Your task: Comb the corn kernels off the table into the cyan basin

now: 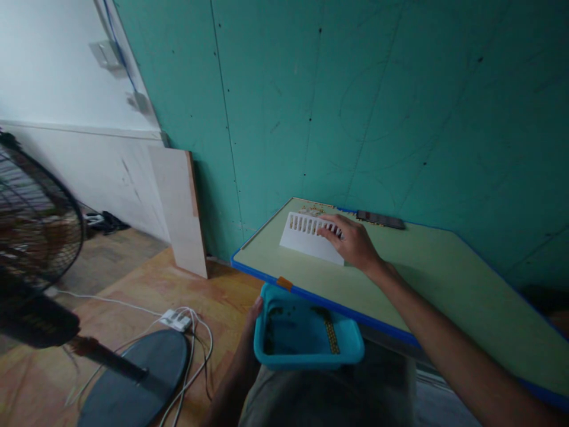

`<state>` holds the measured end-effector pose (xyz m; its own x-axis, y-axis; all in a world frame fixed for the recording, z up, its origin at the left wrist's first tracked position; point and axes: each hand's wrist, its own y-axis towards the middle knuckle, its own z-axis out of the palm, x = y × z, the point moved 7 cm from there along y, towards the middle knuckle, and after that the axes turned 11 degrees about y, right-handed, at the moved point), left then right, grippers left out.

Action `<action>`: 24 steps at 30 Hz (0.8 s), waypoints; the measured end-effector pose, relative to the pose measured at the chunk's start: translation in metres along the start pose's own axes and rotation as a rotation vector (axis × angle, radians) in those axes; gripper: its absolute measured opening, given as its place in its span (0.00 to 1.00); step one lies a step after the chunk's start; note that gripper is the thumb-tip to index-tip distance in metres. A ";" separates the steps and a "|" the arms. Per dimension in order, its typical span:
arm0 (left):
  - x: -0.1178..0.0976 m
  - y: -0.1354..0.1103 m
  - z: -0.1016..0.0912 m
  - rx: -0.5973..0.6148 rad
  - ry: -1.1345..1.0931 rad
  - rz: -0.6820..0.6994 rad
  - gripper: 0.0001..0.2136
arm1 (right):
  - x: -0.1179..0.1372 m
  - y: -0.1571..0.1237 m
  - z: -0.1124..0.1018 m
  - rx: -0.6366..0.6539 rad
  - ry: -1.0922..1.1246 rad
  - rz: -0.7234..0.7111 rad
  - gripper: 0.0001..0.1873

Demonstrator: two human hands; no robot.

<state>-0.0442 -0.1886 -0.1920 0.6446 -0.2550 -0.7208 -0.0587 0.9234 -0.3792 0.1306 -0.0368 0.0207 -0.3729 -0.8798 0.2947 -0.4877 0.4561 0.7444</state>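
Observation:
A white slotted rack (310,240) stands on the pale green tabletop, with a row of narrow openings along its top. My right hand (351,240) reaches over the rack's right end, thumb and fingers bent together at the slots. Whatever is between those fingertips is too small and hidden to make out. Below the table edge, above my lap, is a turquoise plastic tub (309,359). Its left rim is held by my left hand (253,323), which is partly hidden. Inside the tub lie a strip of small gold-coloured pieces (331,337) and some dark bits.
The table (427,267) has a blue edge and stands against a green wall. Small pieces (312,210) lie behind the rack, and a dark flat object (381,220) is at the back edge. At left are a fan (40,219), cables and a power strip (175,320).

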 end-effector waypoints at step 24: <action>0.001 0.004 0.004 0.049 -0.021 0.030 0.29 | -0.012 0.003 0.002 -0.023 -0.266 0.039 0.13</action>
<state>-0.0409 -0.1843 -0.1922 0.6588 -0.2213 -0.7191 -0.0412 0.9437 -0.3281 0.1318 -0.0244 0.0179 -0.5872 -0.7939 0.1577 -0.4522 0.4833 0.7496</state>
